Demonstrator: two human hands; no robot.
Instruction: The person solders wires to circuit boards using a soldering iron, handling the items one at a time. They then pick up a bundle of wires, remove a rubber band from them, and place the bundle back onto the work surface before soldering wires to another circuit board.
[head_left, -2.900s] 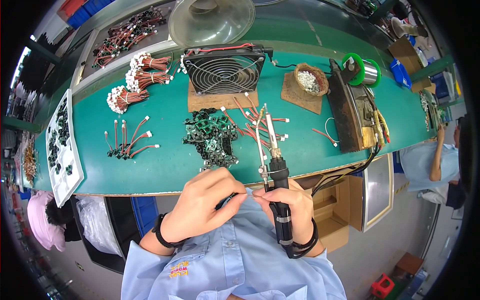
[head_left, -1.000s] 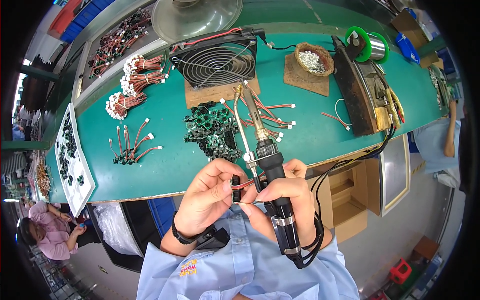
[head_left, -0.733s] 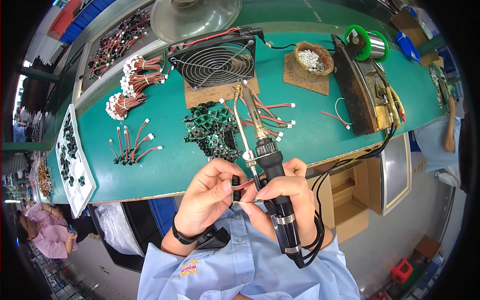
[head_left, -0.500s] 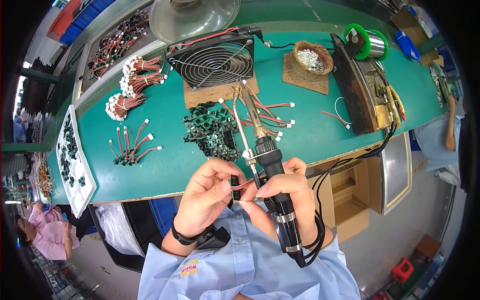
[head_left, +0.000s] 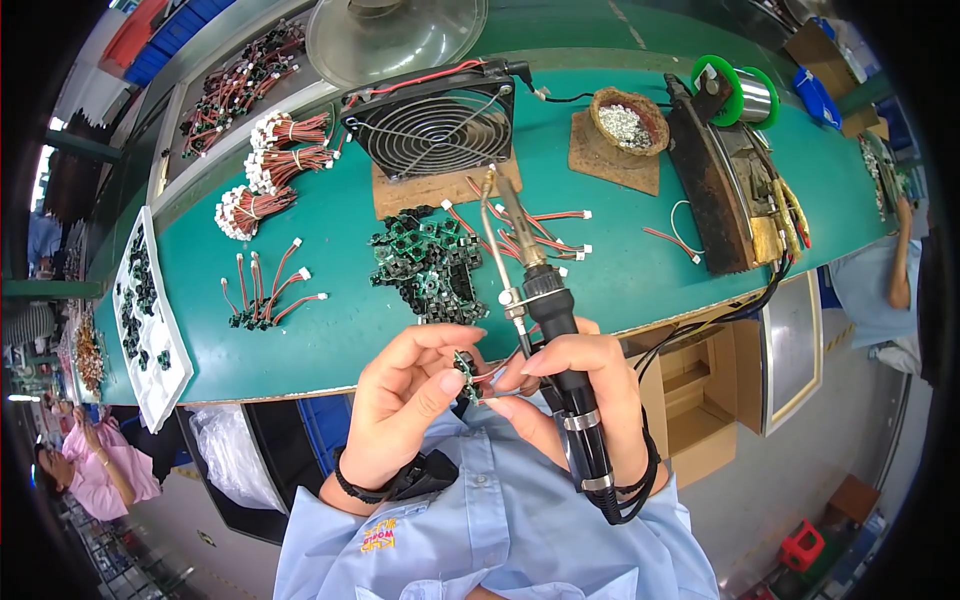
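1. A small green circuit board (head_left: 464, 374) sits upright at the bench's near edge, pinched between the thumb and fingers of the left hand (head_left: 402, 388). Thin red wires (head_left: 491, 376) run from it toward 3 o'clock.
2. The right hand (head_left: 588, 385) closes around the black handle of a soldering iron (head_left: 550, 305), its thumb and forefinger beside the wires; whether those fingertips touch the board cannot be told. The iron, a metal tube alongside, points between 11 and 12 o'clock, its tip well apart from the board.
3. From the board, a heap of green-and-black boards (head_left: 428, 265) lies toward 11 o'clock. Loose red leads (head_left: 545, 240) with white plugs lie toward 1, partly behind the iron.
4. Between 9 and 10 o'clock stands a group of wired boards (head_left: 262, 315); farther out is a white tray (head_left: 172, 375) of small dark parts.
5. Bundled leads (head_left: 262, 190) lie between 10 and 11, a black fan (head_left: 440, 135) near 12, a rough brown bowl (head_left: 655, 130) at 1, and a green spool (head_left: 712, 85) between 1 and 2.
6. Readable writing shows toward 7 o'clock: yellow and pink embroidered lettering (head_left: 379, 536) on the light-blue shirt (head_left: 430, 545).
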